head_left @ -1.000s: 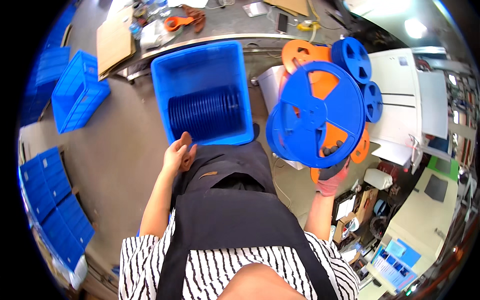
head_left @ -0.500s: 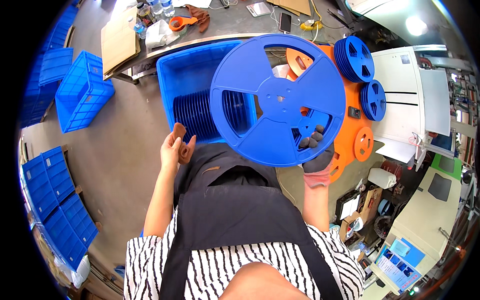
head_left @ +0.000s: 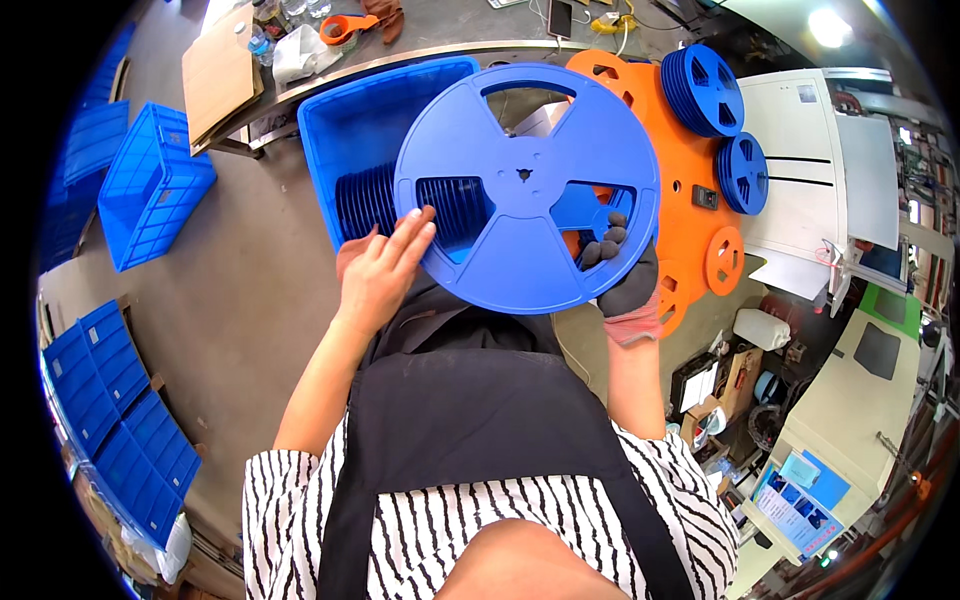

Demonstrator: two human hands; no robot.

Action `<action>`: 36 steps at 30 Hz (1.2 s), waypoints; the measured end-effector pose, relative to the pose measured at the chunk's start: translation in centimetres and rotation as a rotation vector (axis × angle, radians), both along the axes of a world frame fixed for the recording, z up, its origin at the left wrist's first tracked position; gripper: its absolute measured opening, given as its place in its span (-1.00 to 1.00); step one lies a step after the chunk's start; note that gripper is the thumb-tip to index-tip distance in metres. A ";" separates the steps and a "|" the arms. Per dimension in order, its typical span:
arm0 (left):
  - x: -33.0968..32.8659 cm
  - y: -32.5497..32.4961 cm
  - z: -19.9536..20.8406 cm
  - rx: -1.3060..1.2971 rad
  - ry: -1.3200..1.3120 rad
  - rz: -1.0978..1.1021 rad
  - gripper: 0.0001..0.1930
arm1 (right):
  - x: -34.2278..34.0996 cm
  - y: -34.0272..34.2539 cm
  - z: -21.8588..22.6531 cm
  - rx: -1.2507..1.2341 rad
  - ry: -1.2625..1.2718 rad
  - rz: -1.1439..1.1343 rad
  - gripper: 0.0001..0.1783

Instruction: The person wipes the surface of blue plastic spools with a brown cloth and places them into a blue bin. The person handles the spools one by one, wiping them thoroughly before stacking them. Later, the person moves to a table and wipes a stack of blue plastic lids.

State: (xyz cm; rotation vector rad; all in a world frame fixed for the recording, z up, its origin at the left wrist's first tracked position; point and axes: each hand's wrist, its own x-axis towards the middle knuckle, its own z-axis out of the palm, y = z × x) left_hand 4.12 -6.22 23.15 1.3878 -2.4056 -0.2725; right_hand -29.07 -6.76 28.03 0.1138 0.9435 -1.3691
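A large blue plastic reel (head_left: 530,205) with three cut-out windows is held up in front of me. My right hand (head_left: 630,285), in a dark-palmed glove with a pink cuff, is closed on its lower right rim, the fingertips showing through a window. At the lower left rim is my bare left hand (head_left: 385,275), its fingers close together on a brown cloth (head_left: 352,252). The fingertips lie against the reel's edge; part of the cloth is hidden behind the hand. Behind the reel, a blue bin (head_left: 318,160) contains a row of similar dark blue reels (head_left: 362,205).
An orange fixture (head_left: 650,150) carrying stacks of blue reels (head_left: 702,92) stands to the right. Beyond the bin runs a grey workbench (head_left: 440,28) with cardboard, bottles and a phone (head_left: 560,18). Blue crates (head_left: 155,190) stand at the left, and a beige machine (head_left: 850,420) at the right.
My left hand has moved right and up with the brown cloth, from beside the reel to its rim. The reel, still in my right hand, has shifted slightly left in view.
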 end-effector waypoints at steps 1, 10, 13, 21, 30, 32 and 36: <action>-0.5 0.2 -0.6 -0.002 -0.001 -0.008 -0.29 | 0.1 -0.1 0.3 -0.001 0.016 0.010 -0.64; -1.4 -1.8 -1.3 -0.147 0.028 -0.010 -0.63 | 1.8 -4.8 3.2 -0.136 0.172 0.192 -0.47; -1.2 -2.3 -1.9 0.068 0.322 0.105 -0.72 | 3.6 -6.1 4.8 -0.256 0.386 0.324 -0.23; 0.0 0.2 -5.4 1.251 1.666 0.465 -0.78 | -3.1 -3.7 -0.5 -0.081 0.294 0.126 -0.16; 1.3 0.7 -7.7 1.300 1.627 0.623 -0.80 | -7.6 1.0 -3.6 0.192 0.453 0.022 -0.24; 1.4 -0.1 -8.0 1.261 1.523 0.698 -0.81 | -7.4 0.9 -4.2 0.278 0.481 0.023 -0.26; -0.1 -1.5 -12.5 0.992 1.072 0.711 -0.81 | -8.0 2.1 -6.7 0.310 0.386 0.162 -0.31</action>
